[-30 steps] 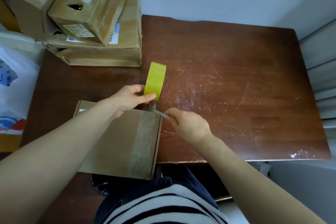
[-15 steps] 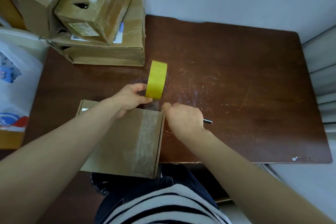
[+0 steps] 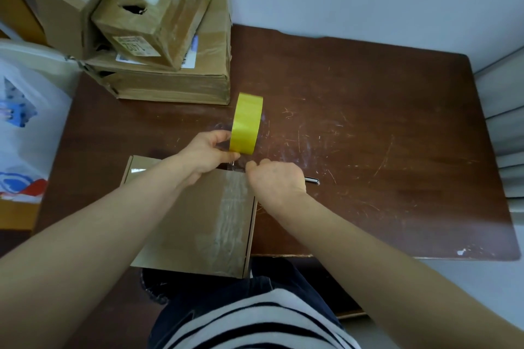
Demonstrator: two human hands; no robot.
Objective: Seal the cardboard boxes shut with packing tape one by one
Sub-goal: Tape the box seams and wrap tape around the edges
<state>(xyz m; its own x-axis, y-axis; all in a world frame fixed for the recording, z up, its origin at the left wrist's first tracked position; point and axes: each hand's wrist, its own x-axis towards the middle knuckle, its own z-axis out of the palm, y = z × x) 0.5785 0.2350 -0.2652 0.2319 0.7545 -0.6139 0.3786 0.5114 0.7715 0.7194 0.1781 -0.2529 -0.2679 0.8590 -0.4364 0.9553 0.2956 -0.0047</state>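
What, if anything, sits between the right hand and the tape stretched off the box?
Nothing visible does. The right hand, gripping a thin metal tool, is at the box's far edge beside the tape strip; the left hand holds the yellow roll just beyond. The stacked boxes sit farther back.

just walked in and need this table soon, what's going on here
A person is taping a small cardboard box shut on the wooden table. The left hand holds the yellow tape roll upright just past the box's far edge. The right hand grips a thin metal tool at that edge, seemingly to cut the tape. A clear tape strip already runs across the box top.
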